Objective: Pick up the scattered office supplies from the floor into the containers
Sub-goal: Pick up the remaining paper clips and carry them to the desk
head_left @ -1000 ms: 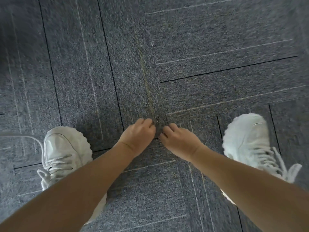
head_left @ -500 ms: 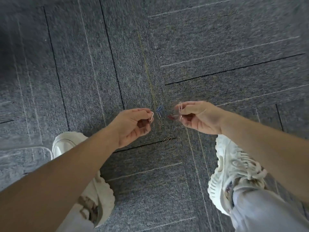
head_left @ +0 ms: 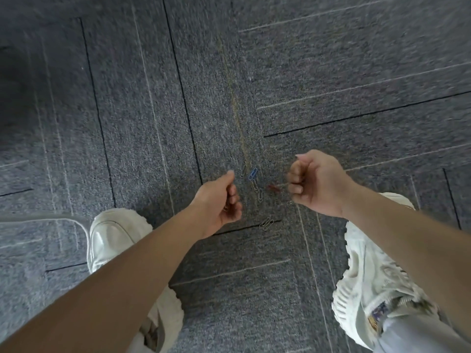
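Several paper clips lie scattered on the grey carpet between my hands: a blue clip (head_left: pixel 252 173), a red clip (head_left: pixel 274 187), silver clips (head_left: pixel 260 195) and a silver pair (head_left: pixel 266 223). My left hand (head_left: pixel 220 202) hovers above the floor left of them, fingers curled into the palm, where a bit of a silver paper clip shows. My right hand (head_left: pixel 313 184) hovers to their right as a closed fist; what it holds is hidden now. The rounded rim of a clear container (head_left: pixel 51 219) shows at the left edge.
My white shoes stand on the carpet, the left shoe (head_left: pixel 112 235) beside the clear container and the right shoe (head_left: pixel 369 276) at lower right. Grey carpet tiles (head_left: pixel 331 72) with dark seams stretch ahead.
Both hands rose from the carpet holding clips and drew apart, fingers curling closed. The view lifted and my feet shifted; more clips on the floor are now uncovered.
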